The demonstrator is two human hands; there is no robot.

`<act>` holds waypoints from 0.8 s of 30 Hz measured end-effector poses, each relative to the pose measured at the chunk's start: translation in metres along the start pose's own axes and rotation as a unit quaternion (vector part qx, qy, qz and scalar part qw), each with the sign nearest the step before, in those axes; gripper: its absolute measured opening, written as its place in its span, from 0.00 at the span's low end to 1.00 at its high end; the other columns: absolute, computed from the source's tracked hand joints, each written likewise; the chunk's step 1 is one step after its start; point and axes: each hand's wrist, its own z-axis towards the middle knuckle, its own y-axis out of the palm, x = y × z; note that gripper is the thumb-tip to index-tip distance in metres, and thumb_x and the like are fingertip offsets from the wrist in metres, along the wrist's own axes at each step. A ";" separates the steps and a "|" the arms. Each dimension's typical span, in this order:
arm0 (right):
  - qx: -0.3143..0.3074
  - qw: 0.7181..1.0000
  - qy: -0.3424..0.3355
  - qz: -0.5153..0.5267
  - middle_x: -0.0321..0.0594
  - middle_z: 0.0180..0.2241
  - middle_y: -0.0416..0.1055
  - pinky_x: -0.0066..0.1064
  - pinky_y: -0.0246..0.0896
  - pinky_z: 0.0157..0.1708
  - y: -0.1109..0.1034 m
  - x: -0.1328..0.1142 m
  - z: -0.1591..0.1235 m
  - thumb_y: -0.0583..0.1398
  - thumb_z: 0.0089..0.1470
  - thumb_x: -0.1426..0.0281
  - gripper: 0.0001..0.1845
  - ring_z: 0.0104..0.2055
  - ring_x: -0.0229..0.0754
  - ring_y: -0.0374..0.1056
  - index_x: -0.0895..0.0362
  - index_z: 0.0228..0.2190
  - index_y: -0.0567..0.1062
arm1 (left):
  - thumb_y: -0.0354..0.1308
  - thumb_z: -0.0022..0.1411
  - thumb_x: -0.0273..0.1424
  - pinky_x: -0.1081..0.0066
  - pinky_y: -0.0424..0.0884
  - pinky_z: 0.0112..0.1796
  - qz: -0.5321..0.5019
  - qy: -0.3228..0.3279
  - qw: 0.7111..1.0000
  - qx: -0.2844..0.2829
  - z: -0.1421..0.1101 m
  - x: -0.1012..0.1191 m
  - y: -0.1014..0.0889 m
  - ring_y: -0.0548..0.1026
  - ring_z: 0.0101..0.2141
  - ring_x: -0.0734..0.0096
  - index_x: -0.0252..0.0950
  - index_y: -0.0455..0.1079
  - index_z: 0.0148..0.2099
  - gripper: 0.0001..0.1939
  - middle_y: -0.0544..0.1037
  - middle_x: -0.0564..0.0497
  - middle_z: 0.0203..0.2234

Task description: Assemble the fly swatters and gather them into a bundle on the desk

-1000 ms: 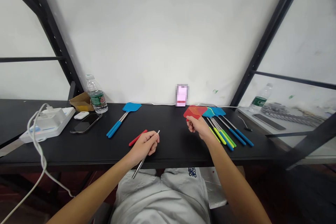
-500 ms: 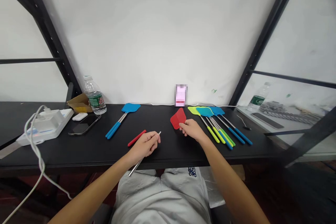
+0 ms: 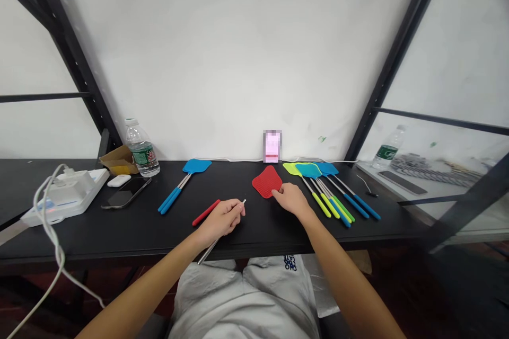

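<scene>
My left hand (image 3: 223, 218) is closed around a thin metal rod (image 3: 207, 252), its lower end hanging past the table's front edge and its tip poking out above my fingers. Between the thumb and fingers of my right hand (image 3: 292, 198) is the lower right edge of a red fly swatter head (image 3: 267, 181), its broad perforated face turned up. The rod and the head are apart. A red handle (image 3: 205, 212) lies on the table just left of my left hand.
Several fly swatters (image 3: 328, 196) in blue, yellow and green lie to the right. Blue fly swatters (image 3: 185, 184) lie left of centre. Further left are a water bottle (image 3: 142, 151), a phone (image 3: 126, 193) and a power strip (image 3: 66, 198). Another phone (image 3: 272, 146) leans against the wall.
The red swatter head has turned from a bent, tilted pose to a flatter one showing its full face. My left hand still grips the rod, almost unmoved.
</scene>
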 end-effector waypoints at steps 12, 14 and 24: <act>0.028 0.996 -0.037 0.077 0.36 0.19 0.66 0.29 0.46 0.24 -0.002 0.000 0.002 0.57 0.49 0.66 0.10 0.23 0.38 0.60 0.55 0.20 0.74 | 0.52 0.62 0.40 0.81 0.46 0.16 -0.001 0.019 0.998 0.057 -0.001 -0.008 -0.003 0.53 0.14 0.85 0.35 0.64 0.36 0.12 0.58 0.62 0.17; 0.040 0.996 -0.040 0.066 0.36 0.18 0.66 0.29 0.46 0.24 -0.002 0.001 0.003 0.57 0.48 0.67 0.09 0.22 0.38 0.59 0.55 0.20 0.72 | 0.52 0.61 0.39 0.81 0.45 0.16 -0.011 0.009 0.998 0.065 -0.001 -0.006 -0.003 0.53 0.14 0.85 0.34 0.64 0.38 0.12 0.59 0.61 0.18; 0.076 0.985 -0.039 0.150 0.36 0.22 0.69 0.27 0.51 0.24 -0.001 0.000 0.004 0.57 0.47 0.68 0.06 0.24 0.37 0.61 0.56 0.22 0.70 | 0.51 0.63 0.45 0.78 0.55 0.15 0.036 0.029 0.995 0.088 -0.001 -0.004 -0.004 0.63 0.13 0.82 0.33 0.63 0.47 0.20 0.74 0.54 0.26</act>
